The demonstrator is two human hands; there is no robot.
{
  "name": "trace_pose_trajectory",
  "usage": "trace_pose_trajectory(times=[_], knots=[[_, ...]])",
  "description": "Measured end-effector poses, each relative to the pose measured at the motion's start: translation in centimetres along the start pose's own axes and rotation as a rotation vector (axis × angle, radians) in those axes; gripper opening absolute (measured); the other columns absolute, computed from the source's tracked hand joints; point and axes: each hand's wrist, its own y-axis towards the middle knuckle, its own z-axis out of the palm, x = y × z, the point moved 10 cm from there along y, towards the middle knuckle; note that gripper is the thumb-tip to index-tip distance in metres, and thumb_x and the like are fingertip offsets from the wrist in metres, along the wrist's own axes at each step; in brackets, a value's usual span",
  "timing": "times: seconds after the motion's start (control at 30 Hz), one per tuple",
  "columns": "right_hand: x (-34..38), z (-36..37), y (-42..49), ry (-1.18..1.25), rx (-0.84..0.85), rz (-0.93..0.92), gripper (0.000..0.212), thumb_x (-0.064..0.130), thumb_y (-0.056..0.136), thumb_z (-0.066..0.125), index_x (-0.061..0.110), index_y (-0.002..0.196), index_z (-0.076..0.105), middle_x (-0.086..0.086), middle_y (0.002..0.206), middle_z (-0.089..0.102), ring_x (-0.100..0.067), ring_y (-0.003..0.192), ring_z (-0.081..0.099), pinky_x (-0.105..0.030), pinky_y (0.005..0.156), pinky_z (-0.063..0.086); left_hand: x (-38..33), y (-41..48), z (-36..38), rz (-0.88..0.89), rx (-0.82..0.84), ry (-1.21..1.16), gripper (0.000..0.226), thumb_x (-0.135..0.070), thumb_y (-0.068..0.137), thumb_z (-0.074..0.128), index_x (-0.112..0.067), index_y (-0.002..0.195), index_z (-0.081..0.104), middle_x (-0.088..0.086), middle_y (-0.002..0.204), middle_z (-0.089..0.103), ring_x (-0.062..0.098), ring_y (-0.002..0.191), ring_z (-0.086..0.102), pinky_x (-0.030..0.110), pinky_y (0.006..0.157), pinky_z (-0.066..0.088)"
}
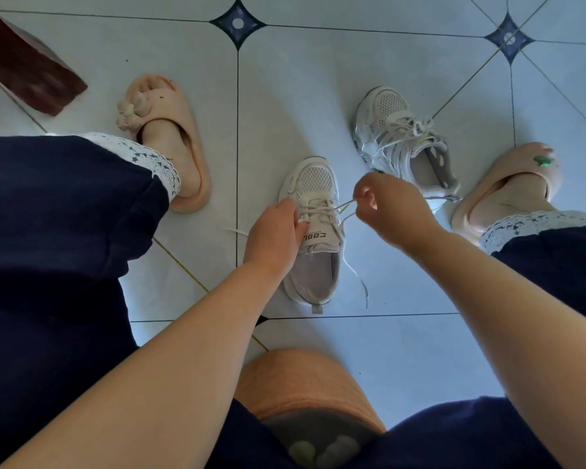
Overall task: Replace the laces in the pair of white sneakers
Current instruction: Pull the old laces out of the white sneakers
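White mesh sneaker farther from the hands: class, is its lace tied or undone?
Tied. The white mesh sneaker carries a white lace bow above its tongue.

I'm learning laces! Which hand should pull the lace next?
Probably the right. The right hand pinches the lace just beside the sneaker and looks free to pull. The left hand holds the sneaker by its tongue, steadying it.
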Motion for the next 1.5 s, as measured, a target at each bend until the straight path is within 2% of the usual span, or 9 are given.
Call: trace_pose_trajectory(times=[0.13, 0.23, 0.4, 0.6, 0.83, 1.0, 1.13, 1.37, 1.5], knots=[[-2.3, 5.4, -3.1, 0.96, 0.101, 0.514, 0.011, 0.014, 0.088, 0.056, 0.019, 0.078, 0.053, -0.01, 0.093, 0.065, -0.02, 0.088, 0.063, -0.034, 0.086, 0.049, 0.3, -0.2, 0.2, -0.019, 0.007, -0.005, 0.017, -0.022, 0.088, 0.056, -0.016, 0.083, 0.041, 0.003, 0.086, 0.044, 0.02, 0.074, 0.041, 0.026, 0.063, 0.029], [-2.5, 5.9, -3.6, 1.118, 0.096, 0.582, 0.013, 0.011, 0.09, 0.054, 0.017, 0.078, 0.054, -0.003, 0.07, 0.055, -0.012, 0.063, 0.058, -0.039, 0.089, 0.052, 0.7, -0.3, 0.4, -0.025, 0.028, 0.041, 0.015, -0.021, 0.09, 0.053, -0.015, 0.083, 0.041, 0.004, 0.082, 0.046, 0.02, 0.073, 0.042, 0.028, 0.062, 0.03], [-1.3, 0.4, 0.0, 0.179, 0.061, 0.122, 0.007, 0.017, 0.088, 0.056, 0.017, 0.085, 0.063, 0.002, 0.085, 0.052, -0.014, 0.08, 0.051, -0.02, 0.068, 0.03, 0.3, -0.2, 0.5, 0.022, 0.047, 0.067, 0.011, -0.02, 0.091, 0.051, -0.01, 0.087, 0.046, 0.002, 0.08, 0.046, 0.02, 0.073, 0.044, 0.029, 0.062, 0.032], [-0.7, 3.9, -1.7, 0.907, 0.103, 0.458, 0.016, 0.01, 0.091, 0.047, 0.018, 0.077, 0.05, 0.0, 0.068, 0.056, -0.014, 0.06, 0.055, -0.044, 0.083, 0.05, 0.0, 0.2, 0.0, 0.039, 0.025, 0.094, 0.009, -0.018, 0.091, 0.05, -0.014, 0.088, 0.043, 0.003, 0.082, 0.044, 0.02, 0.072, 0.041, 0.028, 0.06, 0.029], [0.3, -1.4, 0.5, -0.316, 0.133, -0.194, 0.006, 0.015, 0.089, 0.052, 0.014, 0.095, 0.055, -0.008, 0.093, 0.061, -0.03, 0.082, 0.057, -0.032, 0.063, 0.04, -0.3, -0.3, 0.8, 0.099, 0.087, 0.126, 0.015, -0.018, 0.091, 0.05, -0.017, 0.083, 0.037, 0.002, 0.08, 0.043, 0.02, 0.07, 0.041, 0.028, 0.06, 0.027], [-3.4, -1.6, -1.0, 0.546, -0.25, 0.36, 0.01, 0.021, 0.085, 0.059, 0.017, 0.077, 0.062, 0.005, 0.076, 0.06, 0.001, 0.067, 0.051, -0.021, 0.065, 0.036, -0.1, -0.3, 0.8, 0.104, 0.084, 0.122, 0.017, -0.017, 0.091, 0.05, -0.015, 0.08, 0.037, 0.001, 0.076, 0.04, 0.021, 0.069, 0.039, 0.028, 0.059, 0.025], [-2.1, 5.5, -3.1, 1.388, 0.006, 0.695, 0.026, 0.016, 0.092, 0.043, 0.014, 0.067, 0.049, 0.003, 0.051, 0.05, -0.01, 0.05, 0.046, -0.027, 0.067, 0.048, 0.1, -0.2, 0.8, 0.084, 0.095, 0.101, 0.016, -0.017, 0.09, 0.051, -0.015, 0.081, 0.038, 0.001, 0.077, 0.041, 0.021, 0.069, 0.04, 0.028, 0.059, 0.026], [-3.7, -4.0, 0.5, -0.189, -0.035, 0.26, 0.031, 0.036, 0.093, 0.042, 0.015, 0.082, 0.061, -0.011, 0.084, 0.061, -0.028, 0.077, 0.051, -0.03, 0.065, 0.033, -0.1, -0.5, 1.3, 0.091, 0.111, 0.09, 0.009, -0.018, 0.091, 0.051, -0.01, 0.093, 0.048, 0.003, 0.083, 0.044, 0.019, 0.073, 0.042, 0.027, 0.063, 0.03], [-2.4, -3.3, 0.9, -0.204, 0.194, 0.125, 0.024, 0.039, 0.088, 0.052, 0.021, 0.084, 0.067, -0.009, 0.096, 0.067, -0.026, 0.087, 0.055, -0.03, 0.071, 0.037, 0.0, -0.5, 1.3, 0.094, 0.111, 0.072, 0.01, -0.018, 0.09, 0.053, -0.014, 0.087, 0.044, 0.002, 0.082, 0.046, 0.019, 0.073, 0.044, 0.026, 0.063, 0.03]])
